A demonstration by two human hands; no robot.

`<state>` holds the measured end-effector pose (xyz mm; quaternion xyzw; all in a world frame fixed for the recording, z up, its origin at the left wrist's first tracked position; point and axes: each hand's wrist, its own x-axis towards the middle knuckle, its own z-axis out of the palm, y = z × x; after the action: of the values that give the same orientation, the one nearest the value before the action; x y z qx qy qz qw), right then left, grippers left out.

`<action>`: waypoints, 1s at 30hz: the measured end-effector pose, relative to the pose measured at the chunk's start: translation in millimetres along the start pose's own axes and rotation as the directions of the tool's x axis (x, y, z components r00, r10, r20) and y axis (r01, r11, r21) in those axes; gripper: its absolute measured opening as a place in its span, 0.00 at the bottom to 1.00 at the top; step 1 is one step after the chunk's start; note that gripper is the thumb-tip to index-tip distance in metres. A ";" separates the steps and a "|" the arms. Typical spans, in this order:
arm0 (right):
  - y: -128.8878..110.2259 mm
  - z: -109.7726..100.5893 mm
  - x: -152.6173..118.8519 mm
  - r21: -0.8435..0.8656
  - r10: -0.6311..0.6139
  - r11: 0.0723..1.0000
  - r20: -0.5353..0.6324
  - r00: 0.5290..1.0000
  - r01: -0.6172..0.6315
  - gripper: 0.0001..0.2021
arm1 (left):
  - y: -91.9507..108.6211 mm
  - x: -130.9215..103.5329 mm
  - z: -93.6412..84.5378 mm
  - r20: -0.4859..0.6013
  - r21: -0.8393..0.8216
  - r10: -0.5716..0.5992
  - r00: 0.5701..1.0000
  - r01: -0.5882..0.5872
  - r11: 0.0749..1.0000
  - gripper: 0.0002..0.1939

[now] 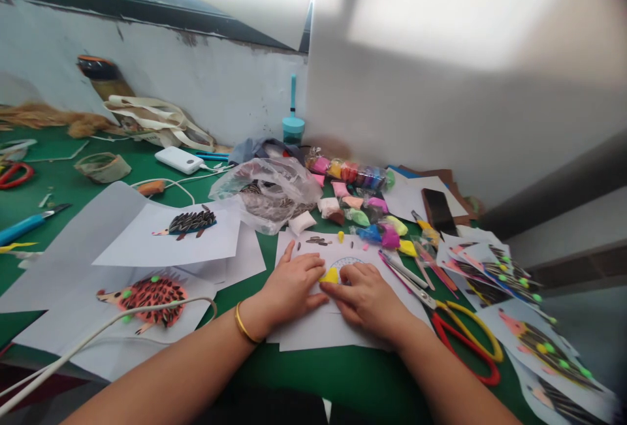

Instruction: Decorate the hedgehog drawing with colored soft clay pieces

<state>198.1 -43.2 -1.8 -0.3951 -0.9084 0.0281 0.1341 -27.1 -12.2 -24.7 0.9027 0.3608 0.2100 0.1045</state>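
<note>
Head view: the yellow clay lump (329, 275) lies on the white sheet (313, 327) between both hands, left hand (292, 284) flat beside it, right hand (365, 294) fingertips pressing it, neither grip clamped.

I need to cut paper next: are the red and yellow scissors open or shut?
Open: the red-and-yellow-handled scissors lie with loops spread apart.

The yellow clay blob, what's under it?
The yellow clay sits on a white sheet with a blue outline drawing. The left hand and right hand press beside it, covering most of the drawing, so its shape is hidden.
</note>
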 end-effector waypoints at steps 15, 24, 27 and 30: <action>-8.7 9.1 3.0 -0.063 0.035 0.997 0.019 0.999 -0.034 0.19 | 0.3 0.4 0.8 0.000 -0.048 -0.016 1.000 0.016 0.999 0.19; -10.7 9.2 4.8 -0.052 0.037 0.998 0.032 0.999 -0.036 0.19 | 0.9 1.2 -0.8 0.006 -0.059 -0.034 0.999 0.034 0.998 0.19; -11.4 9.1 5.0 -0.037 0.034 0.999 0.060 0.998 -0.031 0.19 | 0.9 1.5 -0.3 0.009 -0.061 -0.035 0.999 0.035 0.997 0.19; -11.7 9.4 5.1 -0.027 0.052 0.998 0.069 0.996 -0.050 0.19 | 1.0 1.8 -0.6 0.012 -0.069 -0.035 0.999 0.036 0.997 0.18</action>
<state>184.0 -47.0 -7.9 -0.4185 -0.9024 0.0336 0.0967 -25.6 -11.7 -23.3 0.8932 0.3686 0.2156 0.1411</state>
